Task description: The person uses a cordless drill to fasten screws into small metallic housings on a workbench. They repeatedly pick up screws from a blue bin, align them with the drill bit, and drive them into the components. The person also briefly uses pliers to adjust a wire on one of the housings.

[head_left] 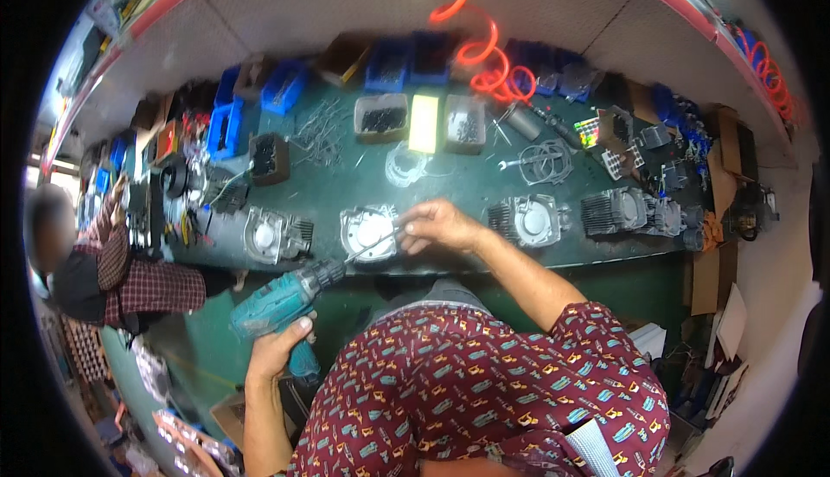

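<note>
My left hand is closed round the handle of a teal cordless drill. From its dark chuck a long thin bit runs up and right across a round metal engine part. Beside the bit's far end is my right hand, its thumb and fingers drawn together. Whatever lies between those fingertips is too small to make out. Similar grey cast engine parts with cooling fins stand along the bench's near edge: one on the left, one on the right.
More finned castings sit farther right. Behind are parts boxes, including a box of black screws, a yellow pad and blue bins. A coiled red air hose hangs over the bench. Another person works at far left.
</note>
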The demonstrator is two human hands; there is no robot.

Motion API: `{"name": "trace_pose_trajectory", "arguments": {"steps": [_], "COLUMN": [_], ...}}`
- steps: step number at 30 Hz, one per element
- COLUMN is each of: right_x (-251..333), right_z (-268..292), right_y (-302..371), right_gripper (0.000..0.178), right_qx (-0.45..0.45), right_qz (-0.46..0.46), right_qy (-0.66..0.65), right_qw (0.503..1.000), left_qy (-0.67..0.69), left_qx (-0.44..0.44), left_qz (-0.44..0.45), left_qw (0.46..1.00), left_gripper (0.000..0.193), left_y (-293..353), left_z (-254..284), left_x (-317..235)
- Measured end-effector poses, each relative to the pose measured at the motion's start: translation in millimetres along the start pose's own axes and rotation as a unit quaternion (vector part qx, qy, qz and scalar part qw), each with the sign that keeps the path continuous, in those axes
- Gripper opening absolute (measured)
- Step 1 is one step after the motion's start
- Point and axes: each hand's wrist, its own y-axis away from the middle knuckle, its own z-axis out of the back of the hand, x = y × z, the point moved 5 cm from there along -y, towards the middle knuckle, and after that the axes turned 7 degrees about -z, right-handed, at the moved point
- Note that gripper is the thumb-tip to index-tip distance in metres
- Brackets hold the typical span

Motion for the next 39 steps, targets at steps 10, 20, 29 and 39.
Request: {"name": "trace_pose_trajectory", "arguments": {"steps": [10,20,29,39], "right_x": [-12.5,-25.2,-29.2,-36.2], "right_z": [10.9,3.1,4.8,8.4], "right_y": [-34.5,-57.9,-65.9,-71.1], "right_gripper": [0.047,0.042,0.041,0.041], "right_qx": [-0.275,-0.216,-0.238,-0.237], "right_qz": [0.262,0.193,0.17,0.183], "right_qy": [0.441,0.326,0.356,0.354], "right_qw": [0.813,0.9,0.887,0.886], "left_qy": [-0.202,-0.302,-0.605,-0.649], "left_qx": [-0.022,0.018,0.188,0.199], "left_qz": [-0.036,-0.077,-0.086,-0.033], "left_qw": [0.978,0.95,0.769,0.734], "left_gripper": [0.035,0.035,0.026,0.03], "left_y": [0.7,-10.4,-65.5,-73.4], "left_z": [-12.1,-25.6,-105.4,-114.5], "left_x": [-5.1,-5.1,-116.3,-116.6]}}
